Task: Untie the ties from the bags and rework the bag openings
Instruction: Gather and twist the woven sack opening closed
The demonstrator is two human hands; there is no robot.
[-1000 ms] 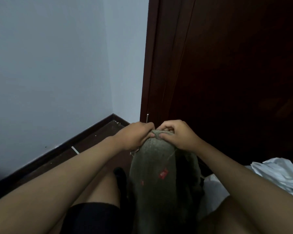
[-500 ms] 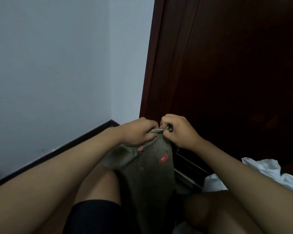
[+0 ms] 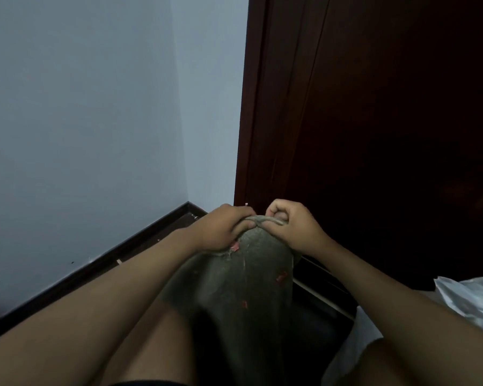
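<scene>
Fingers of both hands curl tight around the gathered top of the bag (image 3: 234, 277), just above frame centre. Left hand (image 3: 223, 228) bunches the cloth from the left side, thumb and fingertips pressed into the fold. Right hand (image 3: 290, 225) pinches the twisted neck between thumb and bent forefinger, remaining fingers clenched over it.

Nearest the camera: bare forearms run in from both lower corners, knees below them. Bag stands upright between the legs, lower centre, rising to the hands.

Step in hand, as judged: loosening the tie or the cinched mouth. No tie can be made out; the hands cover the neck. To do it well, hold the neck steady with the left hand and let the right work a single strand or fold free, rather than hauling both sides apart, which would likely tighten any knot.

Bag itself: coarse grey-green weave, burlap-like, limp and creased toward the top, a few small red marks (image 3: 280, 277) scattered down its face, a pale loose thread near the left hand.

Farther off: crumpled white plastic (image 3: 469, 299) at right edge; dark wooden door (image 3: 374, 107) behind; pale wall (image 3: 81, 107) at left with dark skirting (image 3: 109, 254).
</scene>
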